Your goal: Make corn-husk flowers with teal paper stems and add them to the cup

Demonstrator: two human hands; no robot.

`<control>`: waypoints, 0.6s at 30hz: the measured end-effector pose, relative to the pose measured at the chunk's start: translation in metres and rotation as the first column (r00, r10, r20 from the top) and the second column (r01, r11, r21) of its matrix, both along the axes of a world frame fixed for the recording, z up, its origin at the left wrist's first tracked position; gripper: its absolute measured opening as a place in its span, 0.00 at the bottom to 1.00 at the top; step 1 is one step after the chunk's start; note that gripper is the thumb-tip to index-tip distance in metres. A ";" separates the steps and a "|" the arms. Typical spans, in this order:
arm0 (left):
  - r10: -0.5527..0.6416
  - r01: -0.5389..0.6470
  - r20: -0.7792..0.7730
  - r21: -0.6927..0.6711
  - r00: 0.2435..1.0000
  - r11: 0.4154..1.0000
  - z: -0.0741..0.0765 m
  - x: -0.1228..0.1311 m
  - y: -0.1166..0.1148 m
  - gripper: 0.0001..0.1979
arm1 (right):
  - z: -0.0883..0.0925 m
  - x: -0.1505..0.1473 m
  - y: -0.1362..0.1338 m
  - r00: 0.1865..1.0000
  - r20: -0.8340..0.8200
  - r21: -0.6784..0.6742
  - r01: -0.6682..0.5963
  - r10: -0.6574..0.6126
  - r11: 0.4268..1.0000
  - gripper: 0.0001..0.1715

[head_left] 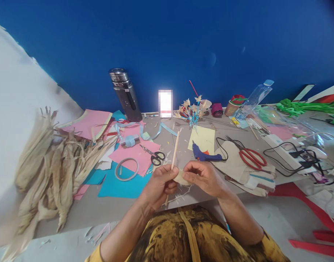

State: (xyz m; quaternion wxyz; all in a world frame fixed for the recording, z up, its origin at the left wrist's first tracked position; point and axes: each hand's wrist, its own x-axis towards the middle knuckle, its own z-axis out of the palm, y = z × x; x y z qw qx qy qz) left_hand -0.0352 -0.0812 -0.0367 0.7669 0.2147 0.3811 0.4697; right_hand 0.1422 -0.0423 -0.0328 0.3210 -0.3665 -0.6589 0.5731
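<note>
My left hand (164, 182) is closed around a thin pale stick (176, 149), which stands nearly upright and pokes out above and below the fingers. A small piece of pale husk (182, 178) lies between both hands against the stick. My right hand (201, 177) pinches the husk's right side with thumb and forefinger. Beyond the hands, a blue glue gun (206, 156) rests by a yellow paper sheet (206, 136). Black-handled scissors (156, 158) and a roll of grey tape (126, 169) lie to the left.
Dried husks (58, 171) are heaped at the left. A dark thermos (126, 96) stands near the wall beside pink and blue papers. To the right are a glove (229, 156), red-handled scissors (253, 159), a power strip (283, 149) with cables, and a plastic bottle (255, 98).
</note>
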 end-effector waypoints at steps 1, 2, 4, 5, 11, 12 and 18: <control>-0.013 0.013 0.028 -0.015 1.000 1.000 0.000 0.000 0.000 0.20 | 0.000 0.001 0.000 1.000 0.000 -0.004 -0.009 0.009 1.000 0.23; -0.022 0.024 0.058 -0.037 0.998 0.999 0.001 0.000 0.001 0.19 | 0.000 0.002 0.000 1.000 0.001 -0.007 -0.014 0.014 1.000 0.23; -0.030 0.039 0.104 -0.085 0.994 0.996 0.001 0.001 0.001 0.18 | -0.001 0.004 0.000 1.000 0.008 -0.006 -0.016 0.016 1.000 0.23; -0.032 0.044 0.115 -0.106 0.993 0.993 0.000 0.001 0.001 0.18 | -0.002 0.004 0.000 1.000 0.006 -0.005 -0.013 0.013 1.000 0.23; -0.007 0.040 -0.193 0.166 0.981 0.985 -0.009 0.006 -0.004 0.31 | -0.009 0.003 0.007 0.994 -0.094 -0.072 0.050 -0.056 0.996 0.24; 0.030 0.039 -0.288 0.230 0.957 0.972 -0.010 0.006 -0.005 0.32 | -0.009 0.002 0.008 0.993 -0.086 -0.062 0.074 -0.079 0.995 0.23; 0.255 0.032 -0.668 0.385 0.699 0.922 -0.001 0.004 -0.007 0.25 | -0.010 -0.002 0.009 0.985 0.005 0.100 0.172 -0.173 0.980 0.17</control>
